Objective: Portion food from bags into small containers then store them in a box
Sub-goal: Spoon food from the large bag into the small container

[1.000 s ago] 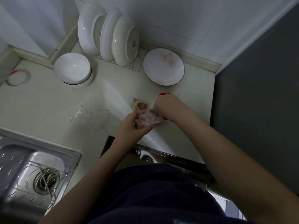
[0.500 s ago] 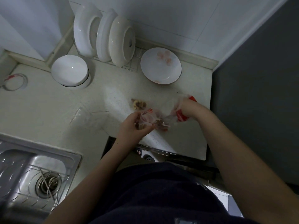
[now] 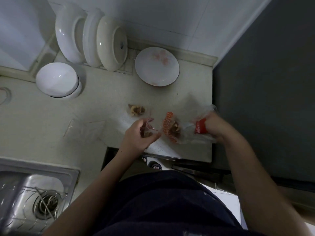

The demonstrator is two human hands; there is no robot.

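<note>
Clear bag (image 3: 187,132) with red label (image 3: 200,127) — white plate (image 3: 156,70) bears faint pink blotches.

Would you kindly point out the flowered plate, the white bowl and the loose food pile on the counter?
flowered plate (image 3: 156,68): head view, centre of its face.
white bowl (image 3: 57,79): head view, middle of its white surface.
food pile (image 3: 137,109): head view, middle of the heap.

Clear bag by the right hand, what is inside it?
Inside the clear bag lie brown food pieces, near its orange-printed end. The right hand covers the bag's other end.
</note>
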